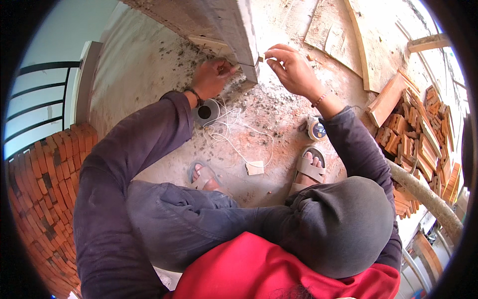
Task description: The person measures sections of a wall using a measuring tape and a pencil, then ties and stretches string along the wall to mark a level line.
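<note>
Both hands are apart from each other, set one on each side of the near end of a grey beam. The beam lies ahead of the person, its long axis running from the upper edge of the view down and slightly rightward to that end; whether it stands upright or lies level cannot be told. The left hand is at the beam's left edge, fingers curled, fingertips drawn in; whether they grip anything cannot be confirmed. The right hand is at the right edge, thumb and forefinger nearly together beside a small yellowish piece; closure on the piece is not verifiable. Neither hand is clearly nearer to the beam. A thin dark line crosses the beam between the hands, its nature undetermined. Nearer the person, on the floor, loose white string lies beside a round spool, below the left hand; a tape measure lies below the right hand, near the right sandal
</note>
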{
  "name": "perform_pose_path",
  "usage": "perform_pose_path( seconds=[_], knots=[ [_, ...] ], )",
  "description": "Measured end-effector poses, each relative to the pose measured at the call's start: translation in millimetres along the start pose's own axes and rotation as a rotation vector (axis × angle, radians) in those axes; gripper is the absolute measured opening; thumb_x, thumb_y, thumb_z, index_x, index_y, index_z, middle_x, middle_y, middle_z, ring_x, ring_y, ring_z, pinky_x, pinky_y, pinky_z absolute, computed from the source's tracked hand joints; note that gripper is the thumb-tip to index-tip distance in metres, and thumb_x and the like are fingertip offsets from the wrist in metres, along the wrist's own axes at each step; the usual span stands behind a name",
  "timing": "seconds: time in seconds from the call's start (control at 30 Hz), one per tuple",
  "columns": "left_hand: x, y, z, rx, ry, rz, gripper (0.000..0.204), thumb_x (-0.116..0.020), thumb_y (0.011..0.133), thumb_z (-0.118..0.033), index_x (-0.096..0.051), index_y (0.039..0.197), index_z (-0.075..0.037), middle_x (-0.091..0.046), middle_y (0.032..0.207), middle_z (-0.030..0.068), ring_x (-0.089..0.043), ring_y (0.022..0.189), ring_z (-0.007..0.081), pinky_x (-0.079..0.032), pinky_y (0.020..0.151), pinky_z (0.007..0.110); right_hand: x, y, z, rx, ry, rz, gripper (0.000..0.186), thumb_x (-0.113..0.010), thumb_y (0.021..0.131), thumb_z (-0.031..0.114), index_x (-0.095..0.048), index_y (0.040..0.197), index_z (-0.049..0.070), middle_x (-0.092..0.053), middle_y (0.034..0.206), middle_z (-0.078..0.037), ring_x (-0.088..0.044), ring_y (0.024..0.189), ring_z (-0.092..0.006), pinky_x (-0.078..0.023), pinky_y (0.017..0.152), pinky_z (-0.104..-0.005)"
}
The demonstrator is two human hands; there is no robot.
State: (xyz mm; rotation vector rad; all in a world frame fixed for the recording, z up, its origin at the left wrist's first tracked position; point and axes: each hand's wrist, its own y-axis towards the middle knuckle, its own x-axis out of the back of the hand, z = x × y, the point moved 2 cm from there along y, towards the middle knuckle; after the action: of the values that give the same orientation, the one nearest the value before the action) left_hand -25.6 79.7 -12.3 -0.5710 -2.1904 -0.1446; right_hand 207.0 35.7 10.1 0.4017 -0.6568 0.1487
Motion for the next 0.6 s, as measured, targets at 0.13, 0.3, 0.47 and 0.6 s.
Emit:
perform_pose_path(
  seconds=[0.13,0.3,0.47,0.6],
  knots=[
    [-2,12,17,-0.061,-0.017,-0.064,0.022,-0.064,0.086,-0.03,-0.066,0.087,-0.008,-0.062,0.069,0.0106,-0.061,0.067,0.0292,-0.046,0.063,0.039,-19,15,-18,0.079,-0.047,0.122,0.019,-0.049,0.093,0.015,-0.059,0.094,-0.001,-0.061,0.093,-0.019,-0.059,0.08,-0.0308,-0.047,0.071,-0.0388],
    [-14,14,23,-0.255,0.114,-0.236,0.013,-0.059,0.086,-0.017,-0.067,0.092,-0.009,-0.066,0.078,0.011,-0.063,0.07,0.0315,-0.049,0.063,0.043,-20,24,-15,-0.154,0.122,0.287,0.023,-0.048,0.094,0.02,-0.057,0.09,-0.001,-0.058,0.074,-0.021,-0.055,0.068,-0.0322,-0.045,0.067,-0.0398],
    [-17,8,6,-0.06,0.105,-0.286,0.013,-0.061,0.082,-0.019,-0.065,0.083,-0.007,-0.068,0.076,0.011,-0.065,0.066,0.0311,-0.05,0.06,0.04,-5,38,4,-0.577,0.075,0.632,0.028,-0.048,0.088,0.012,-0.063,0.111,0.004,-0.066,0.099,-0.021,-0.064,0.091,-0.0324,-0.049,0.081,-0.0391],
    [-13,7,-3,0.18,-0.05,-0.2,0.018,-0.062,0.082,-0.021,-0.063,0.077,-0.004,-0.069,0.078,0.0121,-0.066,0.068,0.0306,-0.051,0.061,0.039,-9,27,3,-0.353,0.022,0.167,0.024,-0.053,0.086,0.013,-0.065,0.105,0.005,-0.064,0.077,-0.016,-0.063,0.07,-0.0164,-0.051,0.069,-0.0324]
  ],
)
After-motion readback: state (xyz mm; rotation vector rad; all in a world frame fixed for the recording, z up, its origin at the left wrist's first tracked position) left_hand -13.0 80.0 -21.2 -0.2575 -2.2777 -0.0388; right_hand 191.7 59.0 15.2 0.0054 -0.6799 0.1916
